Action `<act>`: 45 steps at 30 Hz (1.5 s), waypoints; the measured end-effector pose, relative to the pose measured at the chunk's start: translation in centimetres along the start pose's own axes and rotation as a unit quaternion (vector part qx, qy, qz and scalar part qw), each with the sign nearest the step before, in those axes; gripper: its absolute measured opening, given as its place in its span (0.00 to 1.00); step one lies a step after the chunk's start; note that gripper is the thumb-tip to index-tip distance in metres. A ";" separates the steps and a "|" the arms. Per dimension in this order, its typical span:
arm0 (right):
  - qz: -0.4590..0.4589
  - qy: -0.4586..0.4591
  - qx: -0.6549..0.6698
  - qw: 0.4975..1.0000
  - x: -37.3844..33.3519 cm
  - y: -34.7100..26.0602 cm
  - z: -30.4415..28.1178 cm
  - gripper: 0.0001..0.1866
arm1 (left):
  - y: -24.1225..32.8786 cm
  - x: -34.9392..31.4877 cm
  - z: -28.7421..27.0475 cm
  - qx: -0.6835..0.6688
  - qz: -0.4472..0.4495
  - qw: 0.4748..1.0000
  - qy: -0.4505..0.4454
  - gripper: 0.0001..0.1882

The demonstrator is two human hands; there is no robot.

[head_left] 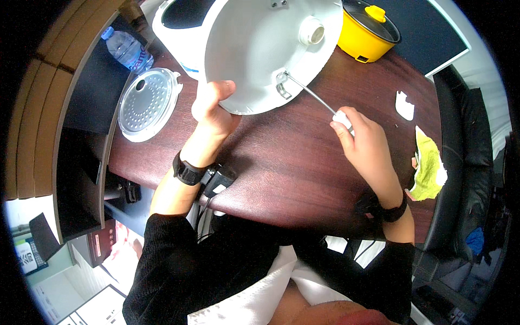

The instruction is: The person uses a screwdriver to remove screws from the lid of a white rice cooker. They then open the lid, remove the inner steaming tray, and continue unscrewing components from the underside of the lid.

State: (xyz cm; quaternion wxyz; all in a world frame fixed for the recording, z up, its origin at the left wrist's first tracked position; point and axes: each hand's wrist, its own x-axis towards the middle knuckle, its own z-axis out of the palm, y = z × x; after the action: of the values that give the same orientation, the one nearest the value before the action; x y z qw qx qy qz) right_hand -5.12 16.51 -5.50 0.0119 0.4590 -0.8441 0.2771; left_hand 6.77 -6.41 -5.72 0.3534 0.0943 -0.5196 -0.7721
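A large white plastic bowl-shaped housing [254, 54] is tilted so its hollow inside faces me. My left hand [215, 108] grips its lower left rim, thumb over the edge. Inside the housing are a round raised collar [312, 31] and a small metal bracket [283, 86] near the lower rim. My right hand [362, 138] is closed round the white handle of a screwdriver [314, 96]. The long metal shaft points up and left, its tip at the bracket; whether it sits in a screw is too small to tell.
On the brown table [281, 173] lies a perforated clear lid [150, 105] near a water bottle [128, 50]. A yellow electric pot [368, 32] stands at the back right. Torn white scrap [404, 105] and yellow-green scrap [428, 165] lie rightward. A black adapter [221, 180] is by my left wrist.
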 end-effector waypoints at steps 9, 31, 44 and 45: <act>0.234 -0.255 0.542 0.766 -1.0 -0.2 -0.4 0.18 | -0.2 0.4 0.7 -0.052 -0.003 0.998 0.028 0.39; 0.209 -0.243 0.379 0.868 -0.7 -0.1 -1.3 0.15 | 0.0 -0.2 0.9 -0.069 -0.007 0.996 0.050 0.33; 0.168 -0.214 0.331 0.903 -1.0 0.1 0.3 0.15 | -0.7 -0.3 0.5 -0.018 0.020 1.000 -0.009 0.38; 0.119 -0.161 0.228 0.953 -0.7 0.2 0.0 0.11 | -0.6 -0.4 0.6 -0.014 0.018 1.000 -0.011 0.37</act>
State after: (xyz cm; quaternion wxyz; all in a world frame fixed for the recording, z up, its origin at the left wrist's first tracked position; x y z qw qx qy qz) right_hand -4.84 17.06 -5.79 -0.2626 0.3841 -0.7975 0.3841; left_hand 6.48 -5.61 -6.03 0.3628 0.0710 -0.5140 -0.7741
